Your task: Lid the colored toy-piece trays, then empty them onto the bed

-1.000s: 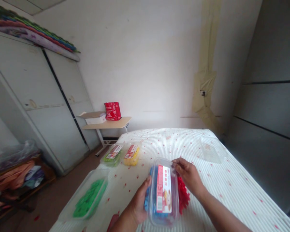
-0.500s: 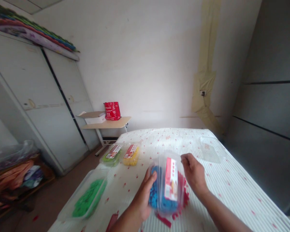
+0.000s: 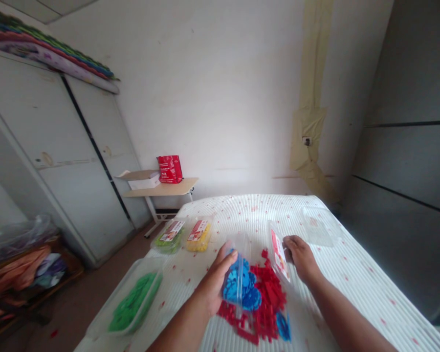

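Observation:
My left hand [image 3: 217, 277] grips a clear plastic container [image 3: 239, 240], tilted with its opening facing right. Blue plastic pieces [image 3: 251, 297], some of them round, crowd its open side. The container's lid [image 3: 279, 254], with a red and white label, stands on edge in my right hand [image 3: 303, 259], apart from the container. Below both lies a spread heap of red plastic pieces [image 3: 270, 288] on the table. One blue piece [image 3: 283, 326] rests at the right of that heap.
An open clear box of green pieces [image 3: 134, 303] stands at the left edge of the table [image 3: 234, 208]. Behind it are lidded boxes of light green pieces [image 3: 171, 231] and yellow pieces [image 3: 201, 232]. A clear empty-looking tray or lid [image 3: 319, 227] lies at the back right.
The lid has come off the container and moved right with my right hand. The container has tipped toward the right, exposing the blue pieces. A blue piece now lies by the red heap.

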A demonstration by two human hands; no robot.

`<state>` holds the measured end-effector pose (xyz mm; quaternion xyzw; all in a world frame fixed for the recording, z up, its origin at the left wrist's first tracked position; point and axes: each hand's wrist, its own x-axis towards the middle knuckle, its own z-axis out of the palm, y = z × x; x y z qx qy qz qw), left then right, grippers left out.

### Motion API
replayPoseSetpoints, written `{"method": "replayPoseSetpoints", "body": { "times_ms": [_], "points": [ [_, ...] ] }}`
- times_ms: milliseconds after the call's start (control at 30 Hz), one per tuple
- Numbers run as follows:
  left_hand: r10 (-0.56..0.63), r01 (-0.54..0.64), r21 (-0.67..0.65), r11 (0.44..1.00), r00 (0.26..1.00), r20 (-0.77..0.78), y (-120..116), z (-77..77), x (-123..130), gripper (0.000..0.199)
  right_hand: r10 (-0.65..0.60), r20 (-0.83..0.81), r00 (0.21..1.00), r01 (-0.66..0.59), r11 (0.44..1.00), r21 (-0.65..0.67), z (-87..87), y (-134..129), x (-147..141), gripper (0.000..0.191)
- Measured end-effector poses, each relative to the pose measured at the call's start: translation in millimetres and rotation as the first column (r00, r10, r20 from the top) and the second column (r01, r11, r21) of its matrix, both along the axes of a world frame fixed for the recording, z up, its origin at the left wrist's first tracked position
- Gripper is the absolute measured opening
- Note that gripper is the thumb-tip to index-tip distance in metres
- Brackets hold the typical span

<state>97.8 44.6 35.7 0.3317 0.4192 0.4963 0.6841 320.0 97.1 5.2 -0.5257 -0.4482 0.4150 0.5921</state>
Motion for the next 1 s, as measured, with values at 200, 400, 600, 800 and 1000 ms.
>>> {"method": "replayPoseSetpoints", "body": {
  "times_ms": [200, 400, 600, 800, 1000],
  "points": [
    [0.035, -0.025, 0.074, 0.997, 0.990, -0.139, 9.2, 14.0, 0.7, 0.078, -0.026, 0.064, 0.998, 0.030, 0.998, -0.063, -14.3, 3.3, 10.7, 0.021],
    [0.052, -0.008, 0.182, 0.983, 0.970, -0.238, 11.4, 27.6, 4.2, 0.073, -0.112, 0.056, 0.992, 0.118, 0.986, -0.116, -18.6, 7.2, 9.1, 0.022],
    [0.259, -0.121, 0.359, 0.925, 0.894, -0.366, 5.2, 39.1, -12.0, 0.066, -0.101, -0.024, 0.995, 0.097, 0.985, -0.143, -23.9, 9.5, 9.8, 0.022],
    [0.203, -0.185, 0.124, 0.975, 0.968, -0.146, 2.5, 27.5, -29.8, 0.060, -0.030, -0.101, 0.994, 0.021, 0.996, -0.084, -23.3, 9.2, 6.8, 0.024],
    [0.159, -0.165, 0.006, 0.986, 0.958, 0.237, 9.9, 6.7, -31.9, 0.057, 0.331, -0.084, 0.940, -0.328, 0.944, 0.040, -7.4, -2.1, 0.7, 0.032]
  ]
}}
